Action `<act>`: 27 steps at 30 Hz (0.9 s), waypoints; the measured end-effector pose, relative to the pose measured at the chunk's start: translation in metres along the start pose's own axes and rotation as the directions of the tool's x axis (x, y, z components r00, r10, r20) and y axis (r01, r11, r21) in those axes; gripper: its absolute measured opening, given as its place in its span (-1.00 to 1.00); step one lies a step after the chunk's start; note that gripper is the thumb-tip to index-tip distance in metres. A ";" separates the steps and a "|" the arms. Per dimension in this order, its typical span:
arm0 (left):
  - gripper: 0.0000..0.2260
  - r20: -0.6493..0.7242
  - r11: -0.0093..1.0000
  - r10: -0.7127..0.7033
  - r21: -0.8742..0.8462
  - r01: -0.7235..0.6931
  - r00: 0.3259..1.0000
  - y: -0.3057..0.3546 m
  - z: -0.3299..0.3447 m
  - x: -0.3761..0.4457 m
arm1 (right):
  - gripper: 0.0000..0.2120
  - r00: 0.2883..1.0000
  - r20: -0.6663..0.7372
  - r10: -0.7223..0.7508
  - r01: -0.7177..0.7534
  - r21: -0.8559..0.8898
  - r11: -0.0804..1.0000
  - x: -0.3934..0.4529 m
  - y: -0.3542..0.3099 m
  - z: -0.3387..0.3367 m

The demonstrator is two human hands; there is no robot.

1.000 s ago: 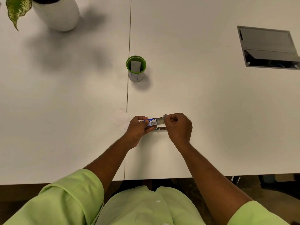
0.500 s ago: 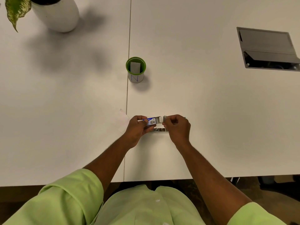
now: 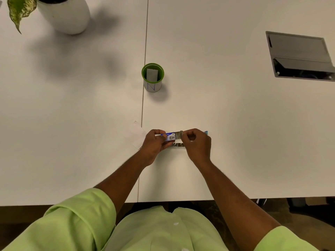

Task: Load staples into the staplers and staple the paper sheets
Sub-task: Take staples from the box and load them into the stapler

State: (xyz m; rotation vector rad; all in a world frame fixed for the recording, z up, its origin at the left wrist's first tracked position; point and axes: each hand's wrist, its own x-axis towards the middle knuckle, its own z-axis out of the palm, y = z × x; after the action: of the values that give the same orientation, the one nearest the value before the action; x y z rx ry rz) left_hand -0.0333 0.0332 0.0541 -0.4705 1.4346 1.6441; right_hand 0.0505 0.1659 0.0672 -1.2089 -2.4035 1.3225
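Left hand point(image 3: 155, 142) grips blue staple box point(image 3: 168, 136) above tabletop point(image 3: 235, 124); right hand point(image 3: 196, 144) pinches staple strip point(image 3: 178, 134) at box mouth. Metal stapler part point(image 3: 178, 144) lies beneath, paper sheets point(image 3: 135, 134) just left.

One cam only — on my head, wide-angle, looking fwd & down at the table point(image 3: 217, 115) from above; my hands sit low-centre, fairly near — no 2nd view to overlap.
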 end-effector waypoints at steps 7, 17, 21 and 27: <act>-0.87 0.005 1.000 0.002 -0.007 -0.002 1.000 -0.003 0.002 -0.001 | -0.84 0.986 -0.070 -0.149 0.131 -0.214 0.968 -0.001 0.001 0.002; -0.88 0.012 0.999 0.000 -0.046 0.001 1.000 -0.004 0.001 -0.002 | -0.94 0.994 -0.112 -0.015 0.025 0.087 0.996 0.002 0.003 0.000; -0.90 0.010 0.998 -0.008 -0.062 0.009 1.000 -0.002 0.000 -0.001 | -0.92 0.978 -0.076 0.193 -0.163 0.291 0.943 0.007 0.008 -0.001; -0.92 0.016 0.998 -0.011 -0.063 0.012 1.000 -0.001 -0.003 0.001 | -0.95 0.959 0.038 0.282 -0.261 0.510 0.819 0.005 0.012 -0.006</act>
State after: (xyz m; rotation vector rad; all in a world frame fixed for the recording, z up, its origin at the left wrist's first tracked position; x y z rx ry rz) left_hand -0.0339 0.0307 0.0518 -0.4997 1.3697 1.6839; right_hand 0.0568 0.1773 0.0604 -1.4163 -1.7088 1.8430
